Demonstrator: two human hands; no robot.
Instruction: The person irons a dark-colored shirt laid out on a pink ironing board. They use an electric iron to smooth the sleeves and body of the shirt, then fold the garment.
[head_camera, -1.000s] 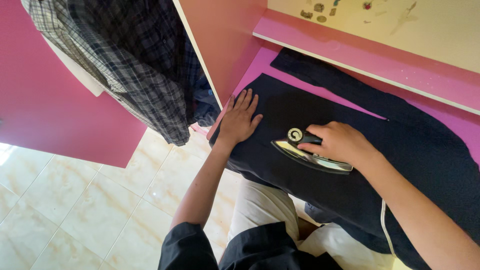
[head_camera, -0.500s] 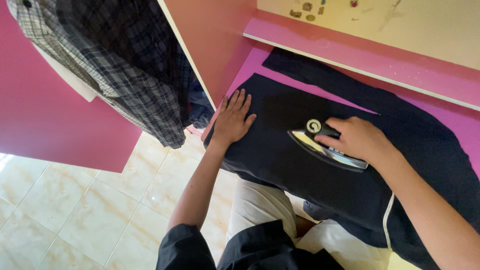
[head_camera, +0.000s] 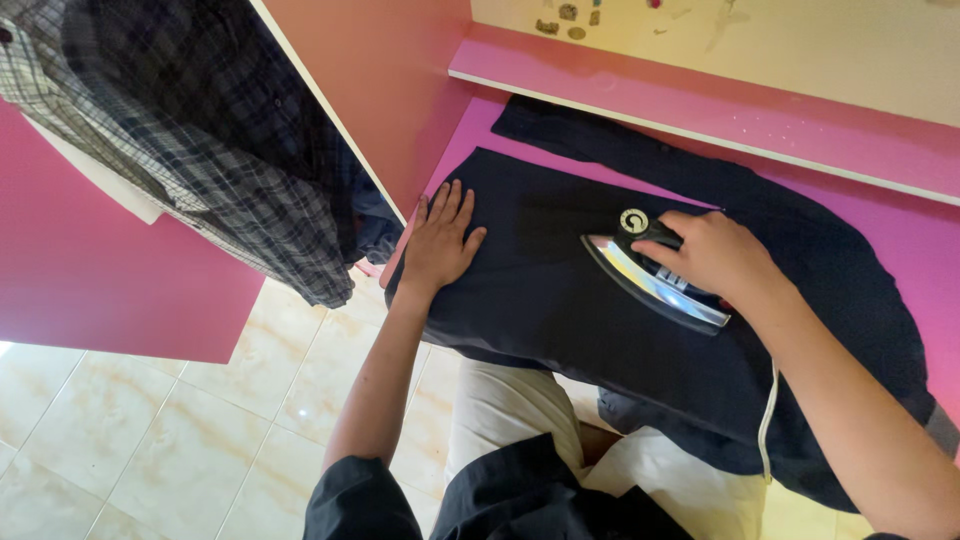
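The pink counter (head_camera: 930, 250) carries everything, a flat bed wide enough for the cloth to lie spread. Across it you have the dark garment (head_camera: 540, 300) laid out, its near edge hanging off toward your lap, so the part being worked sits smooth on the surface. A plaid shirt (head_camera: 200, 150) hangs at the left, clear of the counter. Your right hand (head_camera: 715, 255) is closed round the handle of the iron (head_camera: 645, 275), soleplate down on the cloth, its white cord (head_camera: 768, 420) trailing down past your forearm. Your left hand (head_camera: 440, 240) lies flat, fingers spread, near the garment's left edge, well apart from the iron, seemingly pinning the fabric taut
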